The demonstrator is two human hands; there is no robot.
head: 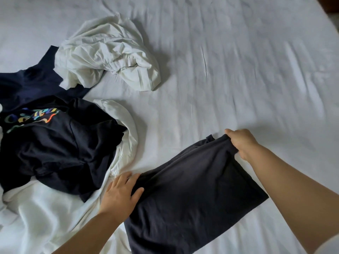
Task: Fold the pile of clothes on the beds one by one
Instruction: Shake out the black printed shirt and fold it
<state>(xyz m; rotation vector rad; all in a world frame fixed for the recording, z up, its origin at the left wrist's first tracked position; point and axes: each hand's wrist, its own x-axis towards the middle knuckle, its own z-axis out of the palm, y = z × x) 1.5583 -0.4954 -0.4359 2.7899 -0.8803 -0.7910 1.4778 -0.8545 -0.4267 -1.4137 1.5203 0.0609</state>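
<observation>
A dark charcoal garment [190, 198] lies partly folded on the white bed sheet [238, 70], near the front. My left hand [122, 192] grips its left edge, thumb on top of the cloth. My right hand [242, 143] pinches its far right corner, the fabric bunched under the fingers. A pile of unfolded clothes sits at the left: a black shirt with a rainbow print [55, 143], a navy garment [31, 83] behind it, and white cloth [36, 213] beneath them.
A crumpled white garment [108, 54] lies apart at the upper middle of the bed. The bed's right half shows only wrinkled sheet. A dark strip of floor or furniture [330, 6] shows past the bed's far right corner.
</observation>
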